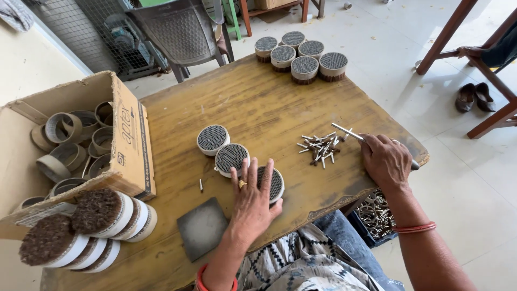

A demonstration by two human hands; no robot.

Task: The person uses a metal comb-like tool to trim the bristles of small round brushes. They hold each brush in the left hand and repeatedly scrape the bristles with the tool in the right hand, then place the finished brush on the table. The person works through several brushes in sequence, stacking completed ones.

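Note:
My left hand (252, 196) lies flat, fingers spread, on top of a round white-rimmed bundle (276, 183) with a dark honeycomb face. Two more such bundles (212, 138) (230, 158) stand just beyond it on the wooden table (253, 102). My right hand (385, 159) rests near the table's right edge, closed around a thin metal rod (347, 131) whose tip reaches toward a small pile of short metal pins (321, 146). One loose pin (201, 185) lies left of my left hand.
Several finished bundles (301, 56) stand at the far table edge. A cardboard box (64, 140) of tape-like rings sits left, with stacked brown-topped bundles (86, 231) in front. A dark square pad (202, 226) lies near me. A crate of metal rings (374, 215) is under the table; chairs behind.

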